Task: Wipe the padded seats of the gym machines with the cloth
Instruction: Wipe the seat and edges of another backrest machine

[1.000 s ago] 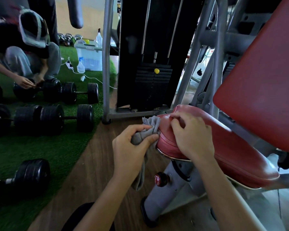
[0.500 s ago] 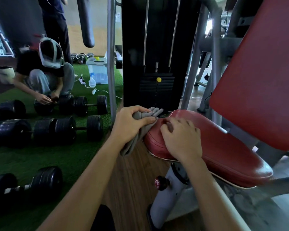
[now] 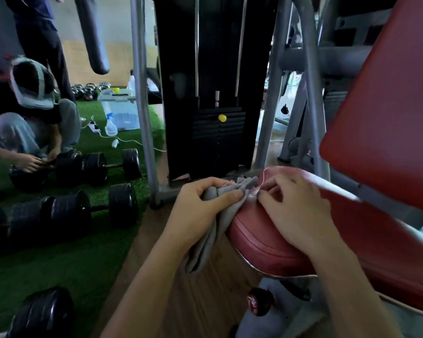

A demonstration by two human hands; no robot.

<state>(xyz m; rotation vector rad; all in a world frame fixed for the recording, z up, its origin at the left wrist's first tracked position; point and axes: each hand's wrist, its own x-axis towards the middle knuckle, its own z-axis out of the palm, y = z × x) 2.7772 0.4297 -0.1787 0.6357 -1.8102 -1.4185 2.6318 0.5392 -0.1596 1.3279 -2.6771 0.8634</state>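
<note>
Head view: we see our left hand gripping the grey cloth, thumb on top and fingers curled round a bunched part of it. The bunch is pressed against the front tip of the red seat. The rest of the cloth hangs loose below the hand, beside the seat's left edge and above the wooden floor.

Our right hand rests on top of the seat near that same tip, fingers bent, their tips just beside the cloth. We cannot tell whether they pinch the cloth, the seat's edge, or nothing.

The seat tilts down toward the right. The red backrest rises behind it at upper right. A red knob sits on the grey post under the seat.

Straight ahead stands the black weight stack with a yellow pin in it, between grey frame posts.

To the left lies green turf with several black dumbbells on it. A crouching person there has both hands at one dumbbell. Farther back on the turf stand a spray bottle and a clear plastic box, close together.
</note>
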